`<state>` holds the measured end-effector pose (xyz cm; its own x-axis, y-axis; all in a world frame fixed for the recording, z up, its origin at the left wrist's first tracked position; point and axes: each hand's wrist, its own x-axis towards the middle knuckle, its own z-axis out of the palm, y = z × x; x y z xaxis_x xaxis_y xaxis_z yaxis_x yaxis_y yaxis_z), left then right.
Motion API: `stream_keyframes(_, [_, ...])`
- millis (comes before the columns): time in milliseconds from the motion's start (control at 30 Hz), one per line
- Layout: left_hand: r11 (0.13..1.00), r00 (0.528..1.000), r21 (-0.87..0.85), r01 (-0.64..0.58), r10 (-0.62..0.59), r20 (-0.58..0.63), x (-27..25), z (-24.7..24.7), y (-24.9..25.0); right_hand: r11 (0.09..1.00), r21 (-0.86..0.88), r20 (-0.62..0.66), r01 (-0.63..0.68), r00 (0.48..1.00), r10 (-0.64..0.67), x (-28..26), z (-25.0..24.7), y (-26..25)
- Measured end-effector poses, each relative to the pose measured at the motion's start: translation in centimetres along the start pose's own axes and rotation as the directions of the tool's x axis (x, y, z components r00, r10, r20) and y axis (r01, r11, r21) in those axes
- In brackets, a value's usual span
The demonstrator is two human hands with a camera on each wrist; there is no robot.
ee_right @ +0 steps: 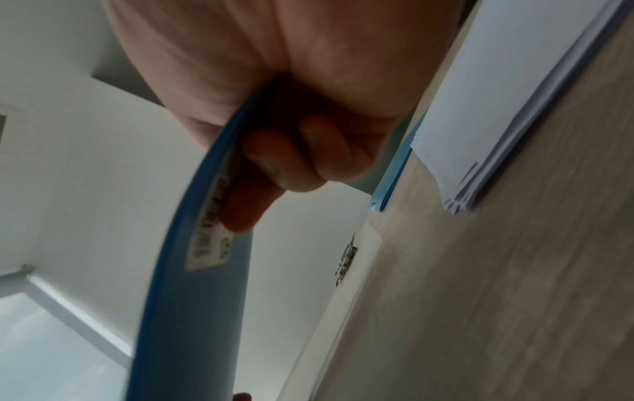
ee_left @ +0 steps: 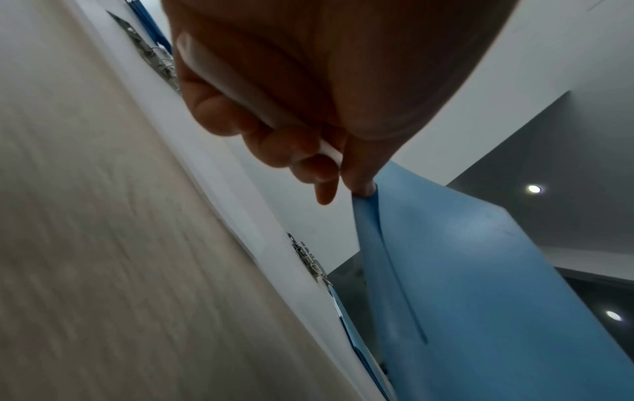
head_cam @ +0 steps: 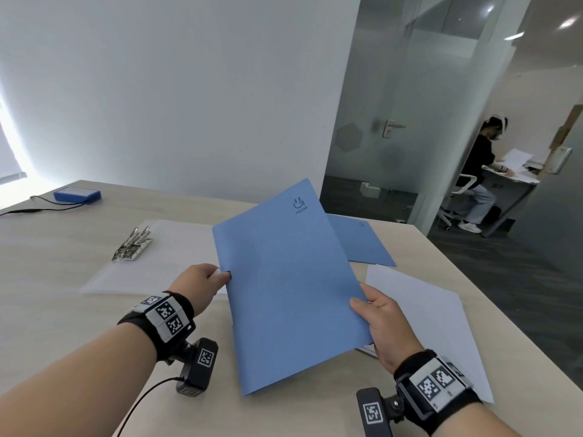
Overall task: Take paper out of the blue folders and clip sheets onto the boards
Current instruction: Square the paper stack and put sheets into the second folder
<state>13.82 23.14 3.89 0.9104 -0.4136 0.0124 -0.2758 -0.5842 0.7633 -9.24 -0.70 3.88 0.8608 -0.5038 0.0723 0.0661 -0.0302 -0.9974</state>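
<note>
I hold a blue folder (head_cam: 290,279) tilted above the table with both hands. My left hand (head_cam: 222,275) pinches its left edge. In the left wrist view the thumb tip of this hand (ee_left: 343,184) sits between the two covers of the folder (ee_left: 480,285), and a white strip lies across the fingers. My right hand (head_cam: 359,299) grips the lower right edge, thumb on top. Its fingers (ee_right: 261,173) curl under the folder (ee_right: 192,285) by a barcode label. No paper shows inside the folder. Clear boards (head_cam: 151,266) with metal clips (head_cam: 132,244) lie to the left.
A second blue folder (head_cam: 366,244) lies flat behind the held one. A stack of white sheets (head_cam: 426,320) lies at the right, near the table's edge. A blue box (head_cam: 77,194) with a cable sits far left. A person sits at a desk beyond the glass door.
</note>
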Motion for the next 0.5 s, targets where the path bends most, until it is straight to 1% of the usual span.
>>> stream_keyframes(67, [0.998, 0.999, -0.055, 0.038, -0.037, 0.022, -0.2, 0.4, 0.0, 1.000, -0.004, 0.011, 0.004, 1.000, -0.004, -0.1, 0.2, 0.1])
stream_keyframes(100, [0.984, 0.995, -0.155, 0.091, -0.082, 0.064, -0.3, 0.7, 0.3, 1.000, 0.004, 0.015, 0.006, 1.000, -0.006, -0.1, 0.3, 0.2])
stream_keyframes(133, [0.940, 0.985, -0.305, 0.156, -0.124, 0.119, -0.4, 1.3, 0.5, 1.000, 0.015, 0.015, 0.005, 1.000, -0.005, 0.0, 0.4, 0.3])
stream_keyframes(167, [0.853, 0.967, -0.465, 0.238, -0.166, 0.192, -0.6, 1.7, 0.8, 1.000, 0.031, 0.014, 0.003, 1.000, -0.004, 0.0, 0.5, 0.5])
stream_keyframes(200, [0.740, 0.951, -0.601, 0.303, -0.192, 0.243, -0.8, 2.2, 1.0, 0.999, 0.046, 0.012, 0.000, 1.000, -0.001, 0.1, 0.5, 0.7])
stream_keyframes(233, [0.649, 0.938, -0.678, 0.346, -0.217, 0.271, -0.9, 2.6, 1.0, 0.998, 0.061, 0.007, -0.004, 1.000, 0.004, 0.2, 0.5, 0.8])
stream_keyframes(267, [0.587, 0.930, -0.722, 0.366, -0.238, 0.279, -1.0, 3.1, 0.8, 0.997, 0.076, 0.001, -0.012, 1.000, 0.012, 0.2, 0.5, 1.0])
stream_keyframes(300, [0.554, 0.926, -0.743, 0.377, -0.255, 0.280, -1.0, 3.5, 0.6, 0.996, 0.092, -0.005, -0.020, 1.000, 0.021, 0.3, 0.4, 1.2])
stream_keyframes(367, [0.534, 0.932, -0.765, 0.360, -0.249, 0.265, -1.2, 4.3, 0.4, 0.994, 0.109, -0.014, -0.032, 0.999, 0.033, 0.4, 0.4, 1.7])
stream_keyframes(433, [0.504, 0.938, -0.792, 0.346, -0.217, 0.272, -1.4, 5.0, 0.6, 0.994, 0.107, -0.018, -0.032, 0.999, 0.034, 0.5, 0.5, 1.9])
stream_keyframes(500, [0.481, 0.946, -0.816, 0.320, -0.201, 0.252, -1.6, 5.4, 1.1, 0.994, 0.106, -0.021, -0.028, 0.999, 0.030, 0.5, 0.7, 1.9])
